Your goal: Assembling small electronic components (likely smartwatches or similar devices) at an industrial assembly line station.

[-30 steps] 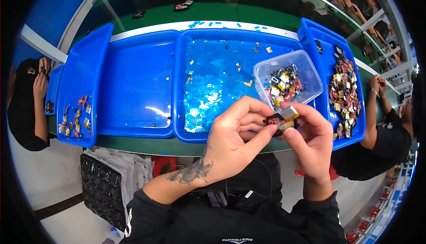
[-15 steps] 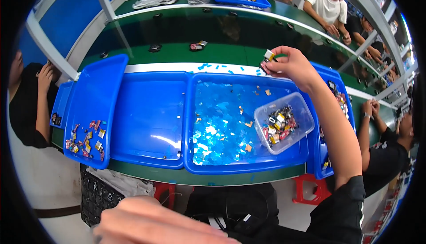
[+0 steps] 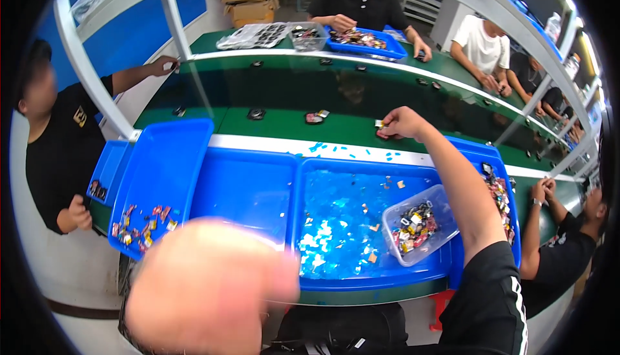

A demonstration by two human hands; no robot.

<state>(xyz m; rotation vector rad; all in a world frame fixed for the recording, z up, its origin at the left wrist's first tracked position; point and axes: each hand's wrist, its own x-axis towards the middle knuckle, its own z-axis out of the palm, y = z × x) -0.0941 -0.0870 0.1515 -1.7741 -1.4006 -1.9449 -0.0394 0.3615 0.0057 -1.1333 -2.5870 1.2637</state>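
My right hand [image 3: 402, 124] reaches over the green belt [image 3: 239, 132], its fingers closed on a small electronic part [image 3: 381, 126] with a pale, yellowish piece and a dark reddish end. The part is at or just above the belt surface. Large and blurred, my left hand [image 3: 206, 284] hovers in the near left foreground, in front of the blue trays. Motion smears its fingers, and anything in them cannot be made out. Beneath my right forearm stands a clear plastic box [image 3: 439, 242] of similar parts, tilted inside a blue tray [image 3: 371, 284] strewn with shiny blue film pieces.
A slanted blue tray [image 3: 171, 161] at left holds several parts; another blue tray [image 3: 507, 161] stands at right. Parts such as a reddish one [image 3: 315, 117] lie spaced along the belt. A white frame post [image 3: 90, 64] rises at left. Co-workers sit around the line.
My right hand has lowered the part onto or close to the belt. My left hand has risen in front of the trays. The view has tilted up, and the person at left now reaches toward the belt.
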